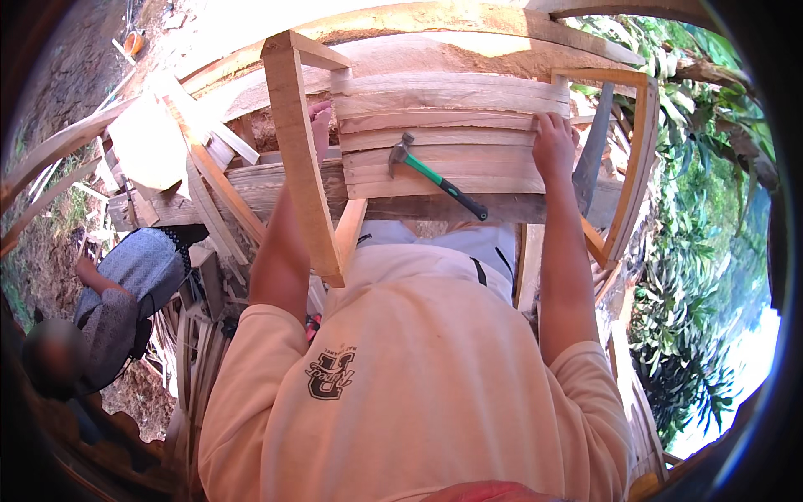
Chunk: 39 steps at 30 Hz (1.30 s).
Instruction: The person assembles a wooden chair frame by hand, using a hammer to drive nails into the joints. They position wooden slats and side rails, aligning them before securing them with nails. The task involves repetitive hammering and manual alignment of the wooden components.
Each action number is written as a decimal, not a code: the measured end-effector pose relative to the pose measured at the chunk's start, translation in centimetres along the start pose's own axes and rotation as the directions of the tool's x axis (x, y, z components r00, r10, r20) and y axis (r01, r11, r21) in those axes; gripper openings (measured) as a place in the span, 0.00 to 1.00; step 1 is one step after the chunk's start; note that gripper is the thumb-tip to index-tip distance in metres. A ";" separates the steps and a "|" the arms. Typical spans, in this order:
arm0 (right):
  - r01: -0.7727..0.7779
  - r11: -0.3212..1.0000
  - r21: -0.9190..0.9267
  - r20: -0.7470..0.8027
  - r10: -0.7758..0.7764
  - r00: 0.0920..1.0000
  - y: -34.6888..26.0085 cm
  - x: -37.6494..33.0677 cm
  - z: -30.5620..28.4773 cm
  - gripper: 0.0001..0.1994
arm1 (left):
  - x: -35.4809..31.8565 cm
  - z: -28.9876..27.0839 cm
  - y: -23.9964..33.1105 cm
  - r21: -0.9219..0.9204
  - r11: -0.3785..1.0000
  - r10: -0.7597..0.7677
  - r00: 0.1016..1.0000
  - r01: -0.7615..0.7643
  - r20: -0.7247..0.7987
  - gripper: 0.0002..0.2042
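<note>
**Slatted wood panel (452, 142) w/ hammer (435, 175) on top**

Panel sits btwn L frame (303, 167) & R frame (644, 159), both wood. L hand (319, 127) by panel's L edge, partly behind L frame (can't tell if gripping). R hand (555, 149): bent fingers on panel's R end, grip unclear. Grey saw blade (591, 155) just R of it. Hammer's green/blk handle points lower R.

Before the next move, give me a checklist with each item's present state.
1. Slats free of tools: not ok; a hammer lies on them.
2. Slats fastened: cannot tell.
3. Right hand on the slats: ok, at their right end.
4. Grip of the left hand: cannot tell; the left wooden frame partly hides it.
5. Handsaw clear of the right hand: not ok, apparently close beside it.
</note>
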State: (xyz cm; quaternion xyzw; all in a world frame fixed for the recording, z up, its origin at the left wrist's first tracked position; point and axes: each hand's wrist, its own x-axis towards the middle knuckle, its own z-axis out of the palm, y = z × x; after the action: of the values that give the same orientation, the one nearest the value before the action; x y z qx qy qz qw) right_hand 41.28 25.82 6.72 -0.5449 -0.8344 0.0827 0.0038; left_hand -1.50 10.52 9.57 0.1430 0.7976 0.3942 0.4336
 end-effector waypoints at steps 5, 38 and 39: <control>0.036 0.998 0.057 0.013 -0.036 0.999 0.4 0.6 -0.9 0.11 | 1.6 -0.6 -1.2 0.047 0.998 -0.044 0.999 0.042 0.031 0.17; -0.144 0.850 0.506 0.299 -0.017 0.954 0.8 9.9 -1.2 0.18 | 7.6 -0.4 -1.6 0.312 0.828 0.456 0.883 -0.466 0.108 0.13; -0.107 0.860 0.500 0.265 -0.034 0.964 0.8 9.9 -1.2 0.19 | 7.8 -0.6 -1.5 0.330 0.828 0.440 0.890 -0.454 0.120 0.13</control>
State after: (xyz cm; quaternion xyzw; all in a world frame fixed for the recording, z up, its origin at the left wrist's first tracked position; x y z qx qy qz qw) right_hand 38.16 35.29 6.96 -0.5243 -0.7651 0.3722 0.0348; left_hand -6.36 13.64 4.11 0.4076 0.7904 0.3340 0.3122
